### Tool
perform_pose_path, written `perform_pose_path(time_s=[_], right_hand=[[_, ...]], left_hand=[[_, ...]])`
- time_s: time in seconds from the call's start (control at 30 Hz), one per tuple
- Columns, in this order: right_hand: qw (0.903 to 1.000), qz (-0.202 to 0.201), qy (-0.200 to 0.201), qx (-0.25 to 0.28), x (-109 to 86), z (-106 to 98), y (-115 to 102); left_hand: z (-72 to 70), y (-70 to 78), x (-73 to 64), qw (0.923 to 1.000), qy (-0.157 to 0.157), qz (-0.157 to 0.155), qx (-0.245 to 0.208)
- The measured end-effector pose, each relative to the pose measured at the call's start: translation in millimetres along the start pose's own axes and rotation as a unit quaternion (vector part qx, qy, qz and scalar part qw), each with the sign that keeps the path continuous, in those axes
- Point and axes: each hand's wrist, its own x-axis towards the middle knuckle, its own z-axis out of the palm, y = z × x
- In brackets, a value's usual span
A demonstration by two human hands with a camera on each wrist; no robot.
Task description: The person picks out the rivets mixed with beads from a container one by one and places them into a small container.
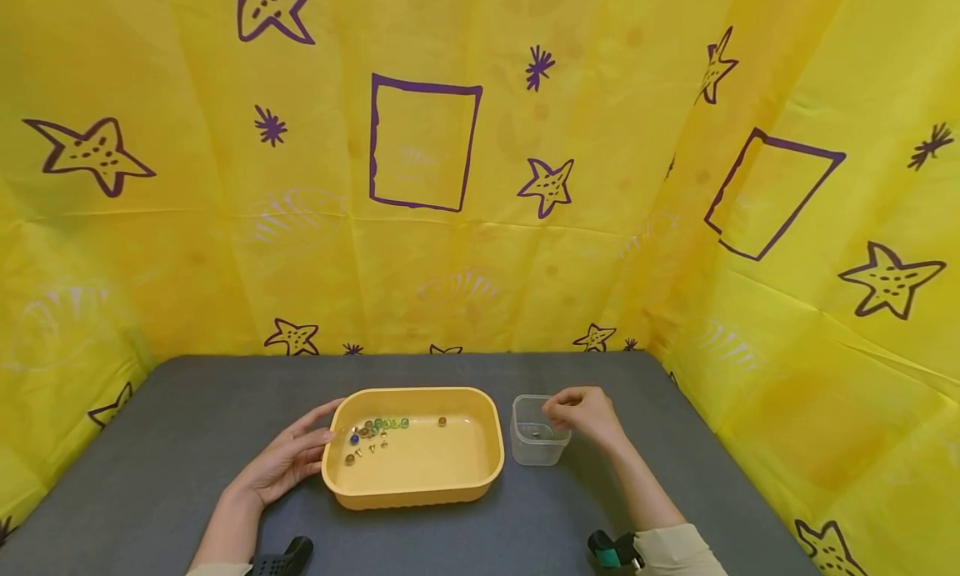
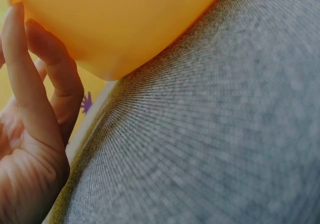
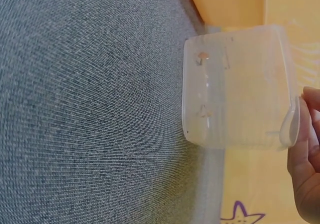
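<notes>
Touching the tray (image 1: pixel 427 466) on its right, the left hand (image 1: pixel 287 459) is resting with relaxed fingers. Beads (image 1: pixel 387 423) and brass bits (image 1: pixel 372 448) are lying inside. Right hand (image 1: pixel 589 416) is bending its fingers over the tub (image 1: pixel 538 454), just below-left; cannot tell whether it's pinching anything.

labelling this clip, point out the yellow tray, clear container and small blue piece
Yellow tray (image 1: pixel 431 462), head view, bare floor
Clear container (image 3: pixel 250 92), right wrist view, side wall
Small blue piece (image 1: pixel 355 439), head view, visible middle
</notes>
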Motion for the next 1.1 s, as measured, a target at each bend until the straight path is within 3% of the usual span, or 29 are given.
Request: perform_pose_path(time_s=[0.4,1.1], right_hand=[[0.9999,-0.007,-0.007,0.006,1.1,7,-5],[0.9964,-0.046,-0.066,0.024,0.7,45,-33]], left_hand=[[-0.1,0.2,-0.5,0.9999,-0.011,0.005,-0.007],[0.2,0.1,-0.8,0.9999,-0.009,0.005,-0.011]])
